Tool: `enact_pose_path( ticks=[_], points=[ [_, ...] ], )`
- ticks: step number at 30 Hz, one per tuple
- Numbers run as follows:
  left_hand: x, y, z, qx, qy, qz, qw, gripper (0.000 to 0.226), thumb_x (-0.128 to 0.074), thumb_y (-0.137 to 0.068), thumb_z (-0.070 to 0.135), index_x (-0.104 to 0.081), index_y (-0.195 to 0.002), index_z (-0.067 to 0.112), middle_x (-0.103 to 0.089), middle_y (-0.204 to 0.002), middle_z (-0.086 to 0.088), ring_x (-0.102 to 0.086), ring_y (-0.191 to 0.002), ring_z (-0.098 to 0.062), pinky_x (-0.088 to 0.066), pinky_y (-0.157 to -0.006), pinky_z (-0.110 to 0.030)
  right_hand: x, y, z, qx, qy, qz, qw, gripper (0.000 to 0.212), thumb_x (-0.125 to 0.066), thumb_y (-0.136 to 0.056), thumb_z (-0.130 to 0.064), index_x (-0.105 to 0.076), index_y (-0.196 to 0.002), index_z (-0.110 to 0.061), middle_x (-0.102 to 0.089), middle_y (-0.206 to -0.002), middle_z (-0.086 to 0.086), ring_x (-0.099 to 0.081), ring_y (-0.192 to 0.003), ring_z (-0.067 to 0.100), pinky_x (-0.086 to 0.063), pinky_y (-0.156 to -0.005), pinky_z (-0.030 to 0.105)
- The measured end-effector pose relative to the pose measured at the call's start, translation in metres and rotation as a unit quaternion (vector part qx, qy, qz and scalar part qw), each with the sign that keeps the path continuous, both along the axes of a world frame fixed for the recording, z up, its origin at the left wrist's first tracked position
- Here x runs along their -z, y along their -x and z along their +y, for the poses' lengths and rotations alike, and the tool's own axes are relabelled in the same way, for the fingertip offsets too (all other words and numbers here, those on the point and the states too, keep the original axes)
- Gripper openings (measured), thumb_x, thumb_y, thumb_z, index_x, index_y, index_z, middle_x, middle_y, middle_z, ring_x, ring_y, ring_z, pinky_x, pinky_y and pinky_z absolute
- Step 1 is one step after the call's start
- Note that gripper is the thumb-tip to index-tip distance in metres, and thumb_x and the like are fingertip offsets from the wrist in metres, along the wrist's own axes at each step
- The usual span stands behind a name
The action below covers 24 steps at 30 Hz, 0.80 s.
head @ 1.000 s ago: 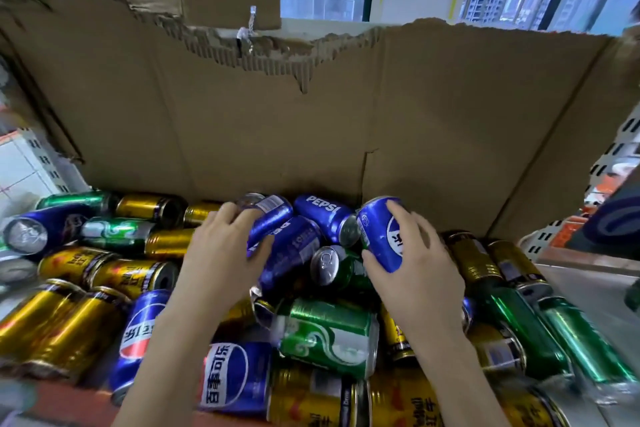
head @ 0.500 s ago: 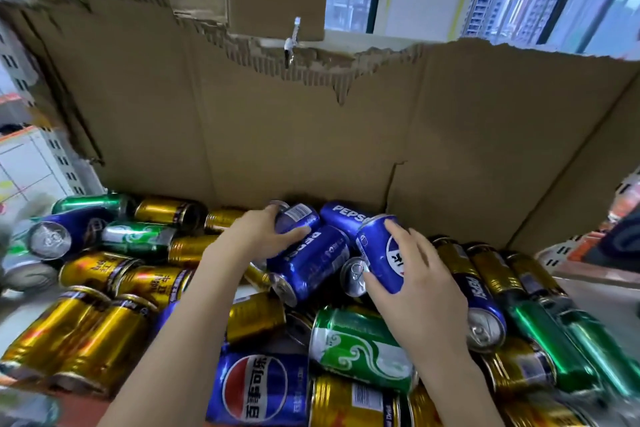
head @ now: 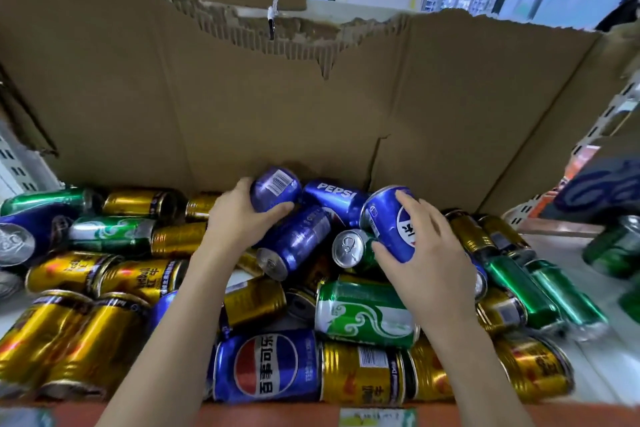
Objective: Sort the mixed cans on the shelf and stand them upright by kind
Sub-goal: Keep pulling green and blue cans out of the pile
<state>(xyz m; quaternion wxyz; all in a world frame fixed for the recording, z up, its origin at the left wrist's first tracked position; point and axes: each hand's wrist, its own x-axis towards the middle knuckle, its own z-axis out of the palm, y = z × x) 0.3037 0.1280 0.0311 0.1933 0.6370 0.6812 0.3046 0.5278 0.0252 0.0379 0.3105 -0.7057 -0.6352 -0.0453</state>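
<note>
While reaching into the pile of cans, gripped the first blue can (head: 275,187) with the left hand (head: 239,215), with fingers round its far side and thumb on its near side. Held it at the back of the pile, just by the cardboard wall (head: 242,97), tilted, with the barcode side up. Gripped the second blue can (head: 391,222) with the right hand (head: 426,253), with fingers spread over its top side and thumb low on its near side. Held that one tilted too, with one end toward the wall.

Saw the PEPSI can (head: 332,196) lying on its side between the two held cans. Saw another blue can (head: 298,239) lying just under the left hand, with its silver end toward the camera. Saw a small green can (head: 349,248) just beside the right thumb, with its silver top and pull tab showing. Saw a big green can (head: 367,314) on its side under the right wrist, and a front blue can (head: 266,366) with a red, white and blue round mark between the two arms. Saw shiny gold cans (head: 69,333) heaped on the left and more along the front, and long green cans (head: 540,291) on the right, over the white shelf (head: 588,367). Saw almost every can lying down, all mixed up, blue with gold with green.
</note>
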Motion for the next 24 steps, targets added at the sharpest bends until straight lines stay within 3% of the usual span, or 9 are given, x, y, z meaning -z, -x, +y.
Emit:
enact_pose_path(
  ticks=[6, 11, 15, 19, 24],
  points=[
    [-0.028, -0.014, -0.035, -0.027, -0.122, -0.126, 0.984, 0.072, -0.072, -0.071, 0.052, -0.046, -0.130, 0.020, -0.057, -0.105, 0.009, -0.049, -0.092, -0.007, -0.034, -0.077, -0.020, -0.006, -0.017, -0.018, 0.028, -0.059, 0.023, 0.998, 0.069, -0.073, -0.076, -0.037, -0.042, -0.137, -0.030, -0.048, -0.137, 0.002, -0.052, -0.116, 0.023, -0.044, -0.077, 0.028],
    [-0.047, -0.057, -0.075, 0.038, -0.113, -0.200, 0.972, 0.093, -0.083, -0.049, 0.052, -0.041, -0.130, 0.031, -0.054, -0.105, 0.021, -0.053, -0.091, 0.002, -0.036, -0.070, -0.006, -0.010, -0.046, -0.046, 0.050, -0.085, 0.042, 0.994, 0.072, -0.077, -0.072, -0.035, -0.042, -0.135, -0.028, -0.052, -0.132, 0.005, -0.056, -0.110, 0.026, -0.043, -0.076, 0.027],
    [-0.052, -0.119, -0.112, 0.121, -0.106, -0.203, 0.966, 0.093, -0.087, -0.047, 0.046, -0.040, -0.126, 0.033, -0.052, -0.100, 0.028, -0.053, -0.091, 0.012, -0.041, -0.067, -0.001, -0.013, -0.088, -0.080, 0.084, -0.086, 0.077, 0.990, 0.073, -0.077, -0.070, -0.036, -0.043, -0.135, -0.030, -0.054, -0.129, 0.004, -0.056, -0.107, 0.026, -0.044, -0.077, 0.030],
    [-0.045, -0.201, -0.156, 0.183, -0.099, -0.209, 0.956, 0.074, -0.087, -0.052, 0.036, -0.044, -0.112, 0.032, -0.056, -0.089, 0.024, -0.054, -0.083, 0.015, -0.040, -0.065, -0.001, -0.013, -0.153, -0.126, 0.115, -0.090, 0.140, 0.979, 0.073, -0.077, -0.068, -0.032, -0.044, -0.134, -0.034, -0.056, -0.121, 0.000, -0.055, -0.093, 0.020, -0.042, -0.073, 0.028],
    [-0.023, -0.326, -0.212, 0.261, -0.082, -0.164, 0.948, 0.063, -0.084, -0.055, 0.042, -0.044, -0.103, 0.035, -0.056, -0.086, 0.024, -0.052, -0.083, 0.013, -0.039, -0.064, -0.004, 0.002, -0.264, -0.196, 0.164, -0.106, 0.163, 0.967, 0.073, -0.079, -0.067, -0.030, -0.046, -0.132, -0.037, -0.060, -0.118, -0.002, -0.057, -0.096, 0.020, -0.042, -0.075, 0.028]
  ],
)
